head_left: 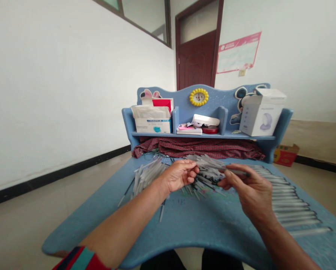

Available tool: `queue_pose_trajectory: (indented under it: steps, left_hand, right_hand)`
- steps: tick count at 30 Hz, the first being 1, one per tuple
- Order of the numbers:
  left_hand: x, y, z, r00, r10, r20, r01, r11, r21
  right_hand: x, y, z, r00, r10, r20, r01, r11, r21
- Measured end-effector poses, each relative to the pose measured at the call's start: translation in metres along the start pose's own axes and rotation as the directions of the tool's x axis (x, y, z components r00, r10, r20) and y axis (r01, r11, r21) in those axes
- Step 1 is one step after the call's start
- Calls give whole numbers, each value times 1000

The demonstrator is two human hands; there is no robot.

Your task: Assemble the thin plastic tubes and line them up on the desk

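Observation:
In the middle of the desk, a slim clear pen is stretched between my two hands, above the table. My right hand grips its barrel between thumb and fingers, the dark end pointing right. With closed fingertips my left hand pinches at the left end; the exact piece there is blurred. Behind and below the hands lies a loose heap of pale tubes and black pen parts. To the left of it is a pile of whitish tubes. Beside my right hand, a row of pens with dark ends lies side by side.
The blue desk has a curved front edge by my legs. Along its back lies a folded checked cloth under a shelf. On the shelf stand a mask box, a white carton and a red round tin.

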State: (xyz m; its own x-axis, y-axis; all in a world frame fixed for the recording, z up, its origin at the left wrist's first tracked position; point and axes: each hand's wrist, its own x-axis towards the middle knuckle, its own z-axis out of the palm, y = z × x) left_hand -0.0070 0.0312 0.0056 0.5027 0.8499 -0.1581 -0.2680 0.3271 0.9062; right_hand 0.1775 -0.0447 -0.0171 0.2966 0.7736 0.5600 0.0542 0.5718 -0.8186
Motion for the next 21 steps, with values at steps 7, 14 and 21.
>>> queue_pose_trajectory:
  steps: [7, 14, 21]
  left_hand:
    - [-6, -9, 8, 992, -74, 101, 8, 845, 535]
    - [-9, -27, 25, 960, -87, 267, -222, 348, 911]
    - [-12, -41, 31, 900, 80, 428, -426, -43, 904]
  right_hand:
    - [6, -5, -10, 1000, -23, -1, 23, 999, -43]
    - [6, -2, -15, 966, 31, 257, 14, 985, -174]
    - [6, -3, -14, 925, 127, 358, -25, 961, -277]
